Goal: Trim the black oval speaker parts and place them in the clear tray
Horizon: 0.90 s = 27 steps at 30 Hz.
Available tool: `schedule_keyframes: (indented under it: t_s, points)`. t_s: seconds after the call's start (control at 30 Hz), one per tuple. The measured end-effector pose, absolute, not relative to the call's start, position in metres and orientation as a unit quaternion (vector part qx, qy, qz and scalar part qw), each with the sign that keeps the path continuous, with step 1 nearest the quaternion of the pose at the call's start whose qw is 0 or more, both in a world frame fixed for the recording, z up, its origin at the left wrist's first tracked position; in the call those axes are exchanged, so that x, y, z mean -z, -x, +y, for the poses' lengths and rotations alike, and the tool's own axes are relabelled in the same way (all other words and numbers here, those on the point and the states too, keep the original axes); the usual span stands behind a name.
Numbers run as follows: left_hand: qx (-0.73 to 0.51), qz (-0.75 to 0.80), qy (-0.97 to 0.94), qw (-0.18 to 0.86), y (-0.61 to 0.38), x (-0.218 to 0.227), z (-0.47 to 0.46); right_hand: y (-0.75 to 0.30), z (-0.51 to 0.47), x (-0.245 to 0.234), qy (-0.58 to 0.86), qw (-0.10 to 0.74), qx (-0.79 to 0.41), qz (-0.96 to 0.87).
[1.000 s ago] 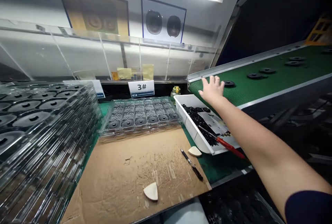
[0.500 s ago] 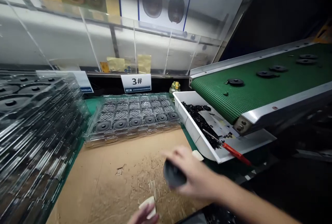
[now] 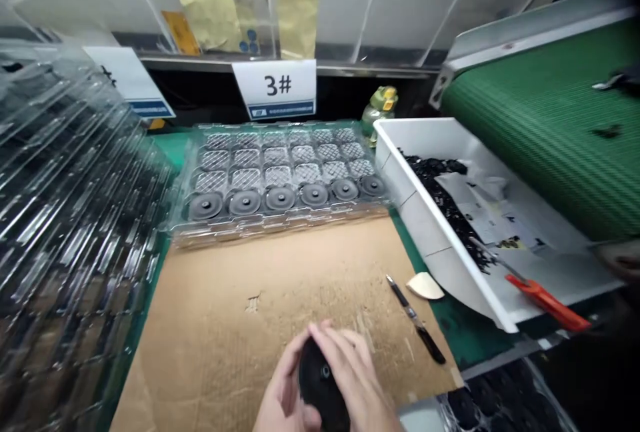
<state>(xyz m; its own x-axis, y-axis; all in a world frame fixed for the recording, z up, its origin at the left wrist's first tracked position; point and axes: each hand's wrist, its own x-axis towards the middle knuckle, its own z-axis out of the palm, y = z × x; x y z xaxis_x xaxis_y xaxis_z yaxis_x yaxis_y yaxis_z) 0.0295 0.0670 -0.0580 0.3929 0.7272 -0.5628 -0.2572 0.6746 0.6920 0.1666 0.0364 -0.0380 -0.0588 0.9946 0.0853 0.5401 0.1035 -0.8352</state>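
Low in the head view, I hold a black round part (image 3: 320, 385) with a small knob at its centre; it looks like a small speaker and stands tilted on edge. My left hand (image 3: 283, 389) is closed around its left side, thumb against the lower edge. My right hand (image 3: 357, 379) is closed on its right side, fingers laid along the face. Beneath them lies a scuffed cardboard sheet (image 3: 215, 299). Right of my hands, a slim black pen-like tool (image 3: 415, 319) rests on the cardboard, near a cream-coloured wedge (image 3: 425, 285).
A clear tray (image 3: 280, 222) holds a front row of black round parts. Stacked clear trays (image 3: 85, 239) rise at left. At right stand a white bin (image 3: 425, 232) with small black pieces, a red-handled screwdriver (image 3: 547, 302) and a green conveyor (image 3: 540, 99).
My view has tilted down and closer. The black round part came from the right into both hands. The cream piece at my left fingertips is out of sight, and the pen-like tool now shows.
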Motion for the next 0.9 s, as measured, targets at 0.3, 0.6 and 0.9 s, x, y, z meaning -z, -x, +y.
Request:
schedule_keyframes:
  t_s: [0.3,0.6,0.9]
  points:
    - [-0.459,0.328,-0.073,0.822,-0.012,0.042,0.085,-0.179,0.018,0.083,0.655,0.195,-0.329,-0.652]
    - [-0.47,0.323,-0.082,0.817,-0.006,0.024,0.061,-0.158,0.005,0.086,0.537,0.284,-0.361,-0.708]
    - [-0.455,0.356,-0.109,0.809,-0.007,0.006,0.021,-0.161,0.02,-0.025,0.524,0.427,-0.308,-0.67]
